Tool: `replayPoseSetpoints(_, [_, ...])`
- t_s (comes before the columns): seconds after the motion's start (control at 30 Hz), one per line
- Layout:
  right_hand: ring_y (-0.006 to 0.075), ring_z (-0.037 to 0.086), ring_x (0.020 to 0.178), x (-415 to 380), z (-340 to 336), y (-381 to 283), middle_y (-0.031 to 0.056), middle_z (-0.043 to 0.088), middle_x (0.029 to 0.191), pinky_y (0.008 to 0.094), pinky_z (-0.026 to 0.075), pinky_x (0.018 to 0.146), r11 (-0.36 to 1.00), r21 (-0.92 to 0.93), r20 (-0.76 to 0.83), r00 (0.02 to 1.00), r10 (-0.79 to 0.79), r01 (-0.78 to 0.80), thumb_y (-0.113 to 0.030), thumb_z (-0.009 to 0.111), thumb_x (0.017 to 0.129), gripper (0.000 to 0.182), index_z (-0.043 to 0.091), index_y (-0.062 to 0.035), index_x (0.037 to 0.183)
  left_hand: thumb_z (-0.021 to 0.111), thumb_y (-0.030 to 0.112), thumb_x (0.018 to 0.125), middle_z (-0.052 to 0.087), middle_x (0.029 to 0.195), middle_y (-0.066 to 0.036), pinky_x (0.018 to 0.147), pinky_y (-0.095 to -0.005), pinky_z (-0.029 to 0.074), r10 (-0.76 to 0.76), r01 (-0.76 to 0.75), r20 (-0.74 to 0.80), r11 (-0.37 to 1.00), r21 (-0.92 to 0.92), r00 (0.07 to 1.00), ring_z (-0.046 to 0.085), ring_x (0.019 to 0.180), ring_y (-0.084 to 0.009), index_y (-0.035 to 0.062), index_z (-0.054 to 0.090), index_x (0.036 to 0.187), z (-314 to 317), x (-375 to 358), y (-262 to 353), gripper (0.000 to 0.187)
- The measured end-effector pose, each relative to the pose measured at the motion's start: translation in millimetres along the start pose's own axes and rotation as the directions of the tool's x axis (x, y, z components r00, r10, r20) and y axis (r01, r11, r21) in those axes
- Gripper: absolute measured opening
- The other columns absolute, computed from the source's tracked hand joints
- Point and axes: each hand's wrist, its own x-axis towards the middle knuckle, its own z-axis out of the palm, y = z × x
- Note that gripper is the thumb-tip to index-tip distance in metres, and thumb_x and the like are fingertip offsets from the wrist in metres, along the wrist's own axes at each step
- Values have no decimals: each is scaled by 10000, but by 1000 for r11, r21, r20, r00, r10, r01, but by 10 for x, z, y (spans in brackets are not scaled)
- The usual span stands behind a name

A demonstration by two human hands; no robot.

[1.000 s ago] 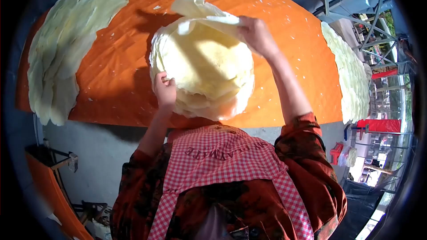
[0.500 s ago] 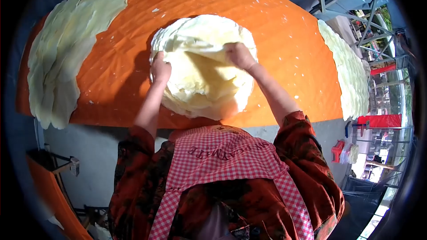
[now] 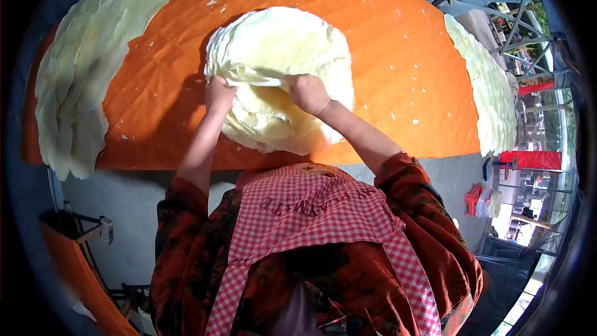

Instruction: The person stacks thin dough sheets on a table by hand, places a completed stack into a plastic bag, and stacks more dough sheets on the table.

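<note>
A thick round stack of thin, pale-yellow sheets (image 3: pixel 292 40), flatbread-like with ragged edges, lies in front of me. My left hand (image 3: pixel 219 94) is closed on the near edge of a top sheet at the stack's left side. Closer to the middle, my right hand (image 3: pixel 309 93) pinches the same raised edge, fingers curled. Between both hands the sheet's edge (image 3: pixel 258 79) is bunched and lifted off the layers below, with a shadowed gap under it. My fingertips are partly hidden by the folds.
An orange cloth (image 3: pixel 398 87) with scattered pale flakes covers the table. Overlapping pale sheets (image 3: pixel 87 62) spread along its left end, and more sheets (image 3: pixel 488 93) line the right end. A red stool (image 3: pixel 473 199) stands on the floor to the right. Metal framing (image 3: pixel 519 25) rises at the upper right.
My right hand has moved left and a little down, closer to my left hand. The lifted edge now hangs lower and more gathered, and more of the stack's far top shows.
</note>
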Motion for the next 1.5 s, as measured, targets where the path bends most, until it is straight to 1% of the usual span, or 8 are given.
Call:
replayPoseSetpoints(0.2, [317,631,842,-279,136,-204,133,630,923,412,530,697,993,-60,70,992,-100,105,-207,570,817,300,584,-85,1091,559,95,828,598,708,-63,372,-235,309,-133,219,297,935,-280,946,462,456,-95,-5,575,857,45,-160,76,105])
replayPoseSetpoints(0.5, [327,554,1099,-266,228,-497,169,522,1254,407,501,851,986,49,24,987,160,-161,-324,675,773,752,348,27,1353,487,133,912,569,975,-124,774,-376,538,-8,359,403,473,-805,915,606,923,-243,-6,531,1009,277,-250,210,176])
replayPoseSetpoints(0.63, [353,640,828,-16,374,-153,206,648,889,423,519,730,972,48,93,970,224,-229,-224,734,694,461,602,-4,1078,488,155,934,513,1086,-176,860,-427,532,31,340,364,287,-895,931,563,1017,-316,-16,447,1081,330,-391,242,230])
replayPoseSetpoints(0.73, [370,641,742,616,-178,500,215,644,771,427,508,670,969,175,169,975,144,-174,-156,618,741,198,659,-12,870,562,179,920,574,1093,-112,848,-372,504,-67,154,144,621,-769,987,578,1008,-253,24,518,1051,503,-489,26,208])
replayPoseSetpoints(0.77, [345,634,715,835,-358,679,217,644,790,420,501,668,982,190,31,999,16,-22,-151,609,744,180,654,-6,840,582,172,913,600,1006,-70,809,-300,477,138,-135,-16,932,-336,990,583,935,-186,40,554,1020,610,-453,-188,172])
replayPoseSetpoints(1.07, [398,617,893,394,-29,154,244,643,899,446,485,809,980,173,32,995,95,-100,-164,584,723,241,669,-20,895,591,342,907,533,1180,-150,908,-398,483,-63,288,284,339,-896,957,576,1038,-278,22,417,1263,394,-639,139,510])
replayPoseSetpoints(1.3, [271,606,995,773,104,991,160,653,1036,377,468,869,986,140,149,986,73,-94,-371,699,766,418,676,-21,994,551,119,905,566,1098,-148,768,-421,555,-244,384,302,457,-802,921,606,957,-282,-14,502,1159,687,-352,-165,290])
replayPoseSetpoints(1.5, [164,614,770,1671,-2367,2728,54,664,857,344,504,724,910,376,64,985,160,-172,-172,706,664,350,677,0,967,536,72,882,516,1174,-159,772,-437,553,-265,282,170,472,-835,949,576,1008,-310,8,453,1229,659,-495,-98,362])
